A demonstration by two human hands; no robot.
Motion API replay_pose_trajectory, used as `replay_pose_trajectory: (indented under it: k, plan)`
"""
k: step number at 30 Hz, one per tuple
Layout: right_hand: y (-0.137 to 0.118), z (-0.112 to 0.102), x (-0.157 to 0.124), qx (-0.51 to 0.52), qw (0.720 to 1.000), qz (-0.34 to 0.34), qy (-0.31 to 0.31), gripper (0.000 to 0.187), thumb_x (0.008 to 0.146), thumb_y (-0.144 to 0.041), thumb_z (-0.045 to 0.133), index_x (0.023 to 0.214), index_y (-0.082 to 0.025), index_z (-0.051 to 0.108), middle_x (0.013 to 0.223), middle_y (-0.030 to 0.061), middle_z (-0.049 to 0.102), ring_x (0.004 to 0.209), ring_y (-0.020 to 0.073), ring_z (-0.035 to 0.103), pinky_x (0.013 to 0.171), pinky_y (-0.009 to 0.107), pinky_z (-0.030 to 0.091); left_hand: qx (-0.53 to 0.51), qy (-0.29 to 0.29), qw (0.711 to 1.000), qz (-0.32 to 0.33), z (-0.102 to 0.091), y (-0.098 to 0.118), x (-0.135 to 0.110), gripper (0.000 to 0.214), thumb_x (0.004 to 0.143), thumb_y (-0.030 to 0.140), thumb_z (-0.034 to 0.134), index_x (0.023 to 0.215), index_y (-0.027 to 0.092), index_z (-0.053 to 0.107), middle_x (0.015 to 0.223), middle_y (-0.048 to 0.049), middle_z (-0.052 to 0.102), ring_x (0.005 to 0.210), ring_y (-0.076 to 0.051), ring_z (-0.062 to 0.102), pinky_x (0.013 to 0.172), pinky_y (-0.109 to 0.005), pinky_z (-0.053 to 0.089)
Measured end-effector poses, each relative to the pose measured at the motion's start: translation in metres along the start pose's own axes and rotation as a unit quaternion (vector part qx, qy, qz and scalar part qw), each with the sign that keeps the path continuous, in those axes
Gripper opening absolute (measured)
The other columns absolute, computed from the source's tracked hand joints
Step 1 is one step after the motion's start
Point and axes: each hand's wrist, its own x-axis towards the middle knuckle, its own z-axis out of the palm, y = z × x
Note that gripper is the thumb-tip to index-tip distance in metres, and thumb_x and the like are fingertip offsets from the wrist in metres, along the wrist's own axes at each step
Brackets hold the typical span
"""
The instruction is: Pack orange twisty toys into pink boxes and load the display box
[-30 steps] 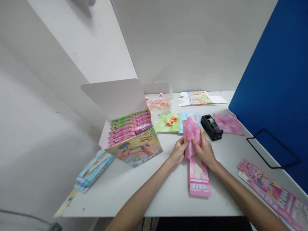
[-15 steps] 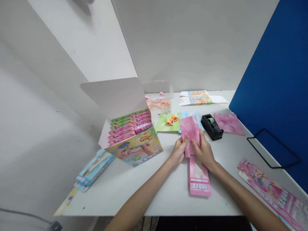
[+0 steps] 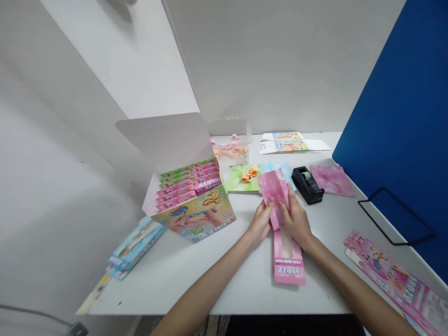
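No wording can be read for certain. The bold lettering on the pink cardboard strip (image 3: pixel 289 267), the print along the long pink carton sheet (image 3: pixel 392 280), and the small print on the display box (image 3: pixel 194 215) are all too blurred.

The person's left forearm (image 3: pixel 206 280) and right forearm (image 3: pixel 350 280) are bare all the way from the wrists to the near edge of the view, slim and smooth, narrowing evenly toward the wrists. The left hand (image 3: pixel 261 223) and right hand (image 3: pixel 297 223) are bare too, with slender fingers (image 3: pixel 291 201); the nails are too small to make out.
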Motion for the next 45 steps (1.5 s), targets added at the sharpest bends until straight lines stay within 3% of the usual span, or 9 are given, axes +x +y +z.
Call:
replay_pose_trajectory:
  k: [8, 17, 21, 29, 39, 45]
  plan:
    - [-0.007, -0.003, -0.003, -0.082, 0.996, 0.002, 0.017, 0.06, 0.098, -0.032, 0.035, 0.155, -0.024, 0.018, 0.119, 0.0133, 0.064, 0.097, 0.0294, 0.066, 0.074, 0.039, 0.054, -0.009, 0.015, 1.0, 0.017, 0.001, -0.003, -0.001, 0.051, 0.065, 0.051, 0.081, 0.102, 0.019, 0.066, 0.108, -0.0067, 0.072, 0.109, -0.022, 0.065, 0.105, -0.036, 0.044]
    - [-0.018, -0.003, -0.003, -0.244, 0.968, 0.036, -0.039, 0.062, 0.099, -0.022, 0.032, 0.156, -0.019, 0.008, 0.109, 0.0133, 0.063, 0.071, 0.0226, 0.064, 0.052, 0.029, 0.044, -0.025, 0.032, 0.999, 0.029, 0.001, -0.01, -0.003, 0.05, 0.067, 0.047, 0.081, 0.105, 0.018, 0.067, 0.109, -0.0079, 0.072, 0.113, -0.024, 0.063, 0.106, -0.037, 0.041]
    - [-0.017, -0.003, -0.003, -0.248, 0.968, 0.024, -0.037, 0.063, 0.098, -0.019, 0.032, 0.156, -0.02, 0.007, 0.109, 0.0128, 0.063, 0.068, 0.0209, 0.063, 0.05, 0.027, 0.041, -0.011, 0.033, 0.999, 0.037, 0.002, -0.01, -0.005, 0.046, 0.067, 0.044, 0.082, 0.103, 0.018, 0.068, 0.108, -0.0084, 0.073, 0.114, -0.025, 0.063, 0.105, -0.037, 0.041]
    - [-0.011, -0.003, -0.004, -0.224, 0.974, -0.005, 0.024, 0.06, 0.097, -0.024, 0.038, 0.155, -0.025, 0.02, 0.102, 0.0092, 0.06, 0.069, 0.0206, 0.061, 0.049, 0.026, 0.04, -0.028, 0.045, 0.998, 0.02, 0.002, -0.008, -0.004, 0.048, 0.067, 0.044, 0.082, 0.104, 0.018, 0.067, 0.109, -0.0078, 0.072, 0.112, -0.024, 0.064, 0.104, -0.036, 0.042]
    - [-0.007, -0.004, -0.003, -0.119, 0.992, -0.027, 0.008, 0.058, 0.097, -0.021, 0.035, 0.154, -0.023, 0.024, 0.099, 0.0091, 0.063, 0.078, 0.0229, 0.062, 0.062, 0.03, 0.048, -0.043, 0.044, 0.998, -0.001, 0.0, -0.006, -0.004, 0.047, 0.064, 0.043, 0.084, 0.1, 0.019, 0.068, 0.105, -0.0071, 0.073, 0.111, -0.025, 0.064, 0.106, -0.038, 0.043]
    - [-0.007, -0.001, -0.005, -0.144, 0.989, -0.024, -0.002, 0.056, 0.097, -0.019, 0.033, 0.153, -0.024, 0.027, 0.095, 0.0085, 0.063, 0.074, 0.0212, 0.061, 0.058, 0.028, 0.046, -0.053, 0.034, 0.998, -0.008, -0.001, -0.007, -0.004, 0.047, 0.068, 0.042, 0.082, 0.107, 0.019, 0.067, 0.11, -0.0083, 0.072, 0.113, -0.024, 0.064, 0.107, -0.038, 0.042]
